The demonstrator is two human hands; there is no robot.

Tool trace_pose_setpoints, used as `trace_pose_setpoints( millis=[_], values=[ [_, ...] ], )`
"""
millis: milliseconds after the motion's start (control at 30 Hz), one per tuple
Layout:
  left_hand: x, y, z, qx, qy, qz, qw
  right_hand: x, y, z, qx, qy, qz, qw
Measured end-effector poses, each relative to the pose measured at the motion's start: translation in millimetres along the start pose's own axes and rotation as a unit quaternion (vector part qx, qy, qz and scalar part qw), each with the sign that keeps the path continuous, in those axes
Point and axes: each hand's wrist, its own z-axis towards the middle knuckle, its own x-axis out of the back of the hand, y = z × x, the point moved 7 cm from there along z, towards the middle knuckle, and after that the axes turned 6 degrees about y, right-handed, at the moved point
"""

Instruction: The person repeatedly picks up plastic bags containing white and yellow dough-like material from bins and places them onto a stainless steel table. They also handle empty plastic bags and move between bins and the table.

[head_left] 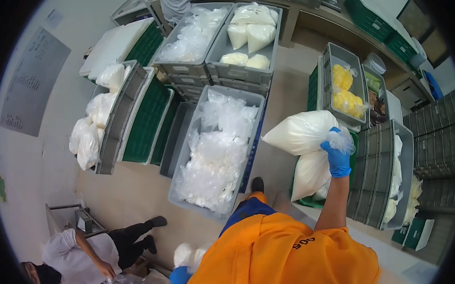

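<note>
My right hand (338,155), in a blue glove, grips the gathered neck of a clear plastic bag filled with something white (303,132). A second full white bag (310,174) sits just below it, in a green crate (311,204). Low in the view, beside the orange garment I wear, my left hand (180,277) shows as a closed blue glove. White filled bags (189,255) stick out right by it, and it appears to hold one; my body hides part of the hand and bags.
A grey bin (254,108) heaped with clear bags stands in the middle. Behind it are stacked bins with white bags (253,34). Yellow bags (344,86) lie in a bin at right. A crate with white bags (104,109) stands left. A co-worker (85,255) works at lower left.
</note>
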Motion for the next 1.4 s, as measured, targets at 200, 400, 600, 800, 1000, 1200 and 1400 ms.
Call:
trace_pose_setpoints(
  millis=[200, 400, 600, 800, 1000, 1200, 1400],
  values=[
    [200, 130, -23, -0.051, 0.115, 0.084, 0.989, 17, 56, 100, 0.040, 0.021, -0.026, 0.999],
    [349, 267, 49, -0.231, 0.201, 0.035, 0.951, 56, 94, 209, 0.027, 0.069, -0.056, 0.996],
    [456, 446, 164, -0.317, 0.248, -0.020, 0.915, 69, 170, 343, -0.067, 0.033, 0.086, 0.993],
    [552, 624, 282, -0.369, 0.207, 0.052, 0.905, 83, 224, 506, 0.134, 0.041, -0.033, 0.990],
    [645, 803, 363, -0.427, 0.210, 0.104, 0.873, 107, 244, 670, 0.070, 0.047, -0.008, 0.996],
    [727, 941, 482, -0.492, 0.204, 0.098, 0.841, 127, 299, 814, 0.046, 0.135, 0.030, 0.989],
    [807, 1045, 606, -0.532, 0.188, 0.093, 0.820, 128, 305, 957, 0.005, 0.081, -0.021, 0.997]
  ],
)
